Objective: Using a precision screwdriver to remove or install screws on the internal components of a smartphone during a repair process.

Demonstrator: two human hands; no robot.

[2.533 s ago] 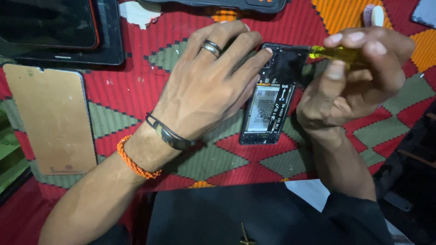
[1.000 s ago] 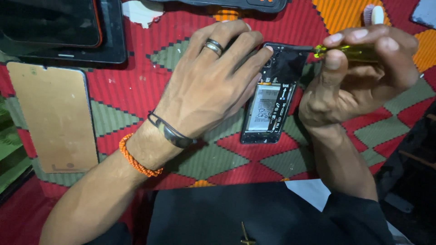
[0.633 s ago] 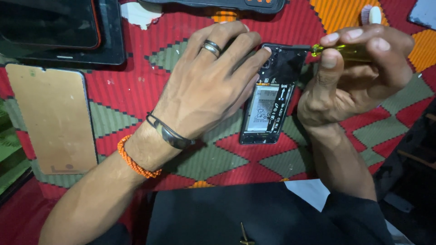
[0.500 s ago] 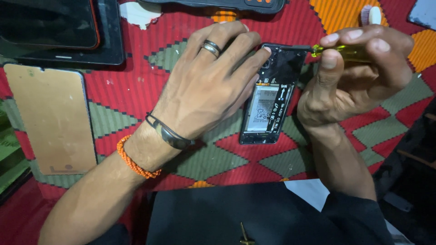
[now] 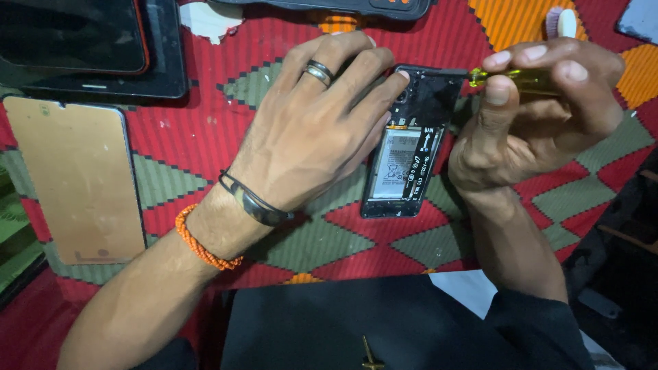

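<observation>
Red patterned woven cloth [image 5: 205,103] under an opened phone [image 5: 410,161], a copper-coloured back panel [image 5: 75,185] and dark tablets [image 5: 89,48].

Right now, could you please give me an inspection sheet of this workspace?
Surface: red woven cloth with green and orange diamonds.
Job's things: opened phone, back off, battery exposed, lying flat; yellow-handled screwdriver pointing at its top corner.
Clutter: copper-coloured panel at left; dark tablet top left; black device at the top edge; black fabric near the person.
Grippers: left hand presses the phone's left edge, fingers at its top; right hand grips the screwdriver.
Cables: nothing seen.
Surroundings: dark and unclear at right.
</observation>
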